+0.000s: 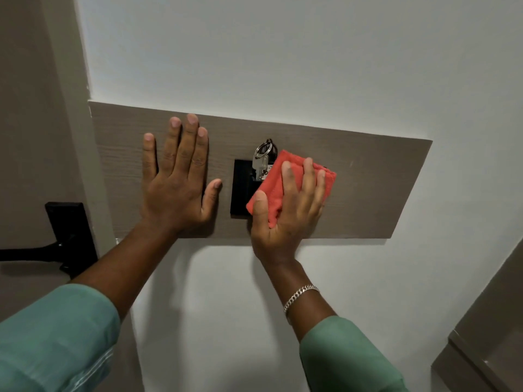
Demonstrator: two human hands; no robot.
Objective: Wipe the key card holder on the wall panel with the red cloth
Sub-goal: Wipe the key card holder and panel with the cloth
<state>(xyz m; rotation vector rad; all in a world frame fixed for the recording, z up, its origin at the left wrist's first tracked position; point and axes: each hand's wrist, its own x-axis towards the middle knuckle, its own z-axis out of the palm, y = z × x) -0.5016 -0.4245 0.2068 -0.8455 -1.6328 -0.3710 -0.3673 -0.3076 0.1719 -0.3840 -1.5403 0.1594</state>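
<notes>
Head view: right hand (285, 205) presses the folded red cloth (271, 182) flat over the right part of the black key card holder (240, 190), fingers spread on top.
Left hand: left hand (175, 176) lies open, palm on the wall panel (382, 179), just left of the holder.
Risk: the cloth edge sits against the key ring (263, 154) above the thumb; a sweep leftward could snag it and pull the key (259, 166) from the slot.
Surface: wood-grain panel on a white wall (283, 52).
Room: a black door handle (65, 236) lies far left of the left wrist.
</notes>
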